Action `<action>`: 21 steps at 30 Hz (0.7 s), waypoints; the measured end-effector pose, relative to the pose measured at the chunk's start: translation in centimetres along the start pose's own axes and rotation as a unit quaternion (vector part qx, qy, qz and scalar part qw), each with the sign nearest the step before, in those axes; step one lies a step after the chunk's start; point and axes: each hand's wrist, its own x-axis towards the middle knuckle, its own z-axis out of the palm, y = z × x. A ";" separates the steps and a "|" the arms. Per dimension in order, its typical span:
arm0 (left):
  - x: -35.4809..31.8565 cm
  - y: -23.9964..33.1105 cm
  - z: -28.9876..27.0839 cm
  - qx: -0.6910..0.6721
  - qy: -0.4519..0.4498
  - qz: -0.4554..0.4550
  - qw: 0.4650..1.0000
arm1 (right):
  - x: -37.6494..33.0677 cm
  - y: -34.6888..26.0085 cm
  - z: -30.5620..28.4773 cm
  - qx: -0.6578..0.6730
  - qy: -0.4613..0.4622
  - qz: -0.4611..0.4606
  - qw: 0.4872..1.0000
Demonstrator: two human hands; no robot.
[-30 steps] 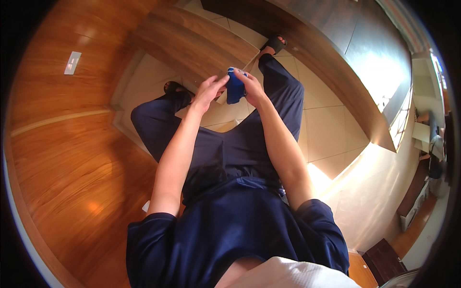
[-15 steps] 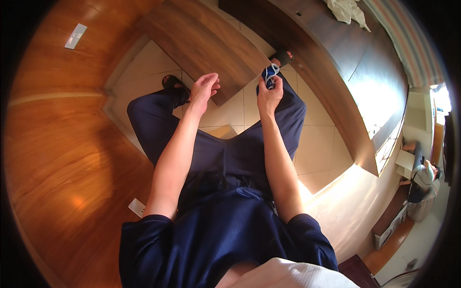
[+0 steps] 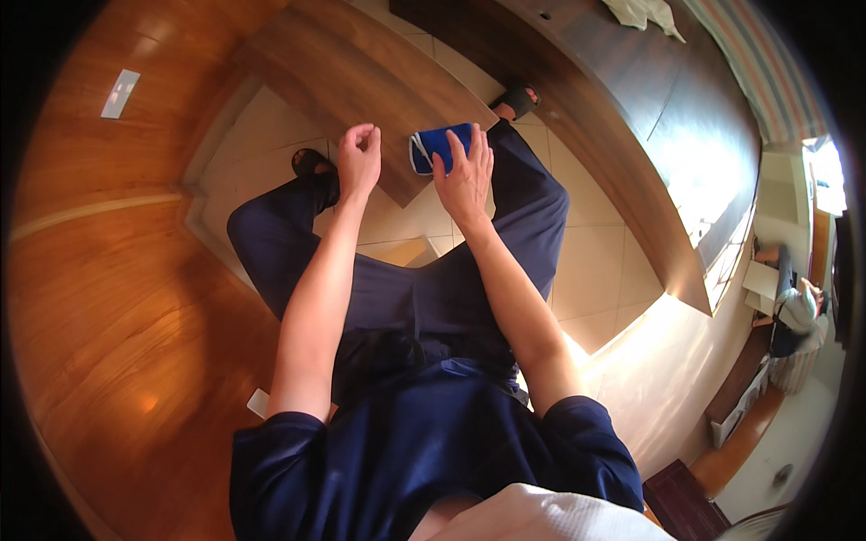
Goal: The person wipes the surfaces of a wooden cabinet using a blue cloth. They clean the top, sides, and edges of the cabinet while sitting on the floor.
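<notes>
Two hands | right hand [image 3: 465, 180] grips blue folded pouch [image 3: 439, 146]; left hand [image 3: 359, 160] loosely curled, empty

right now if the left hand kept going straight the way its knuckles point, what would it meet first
Probably the low wooden table top. The left hand, loosely curled and empty, points up-frame toward it; the blue folded cloth lies off to its right under the right hand. Depth is unclear.

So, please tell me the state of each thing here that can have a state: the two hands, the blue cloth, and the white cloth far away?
Right hand: fingers spread, resting on the blue cloth.
Left hand: loosely curled, holding nothing, apart from the cloth.
Blue cloth: folded into a small bundle, under the right hand.
White cloth: crumpled, lying on the dark wooden surface.
</notes>
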 end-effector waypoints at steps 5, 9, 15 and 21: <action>6.5 0.7 0.3 0.256 0.098 0.165 0.947 | -0.8 0.6 1.8 -0.028 -0.068 0.009 0.997; 11.2 -1.1 -1.0 0.395 0.137 0.177 0.891 | -0.2 0.6 2.2 -0.021 -0.086 -0.001 0.996; 11.6 -2.3 -0.6 0.402 0.177 0.182 0.880 | 2.2 1.0 2.8 -0.058 -0.124 -0.041 0.990; 10.4 -1.0 -0.8 0.389 0.181 0.168 0.888 | 6.5 -0.1 5.8 -0.086 -0.135 -0.109 0.981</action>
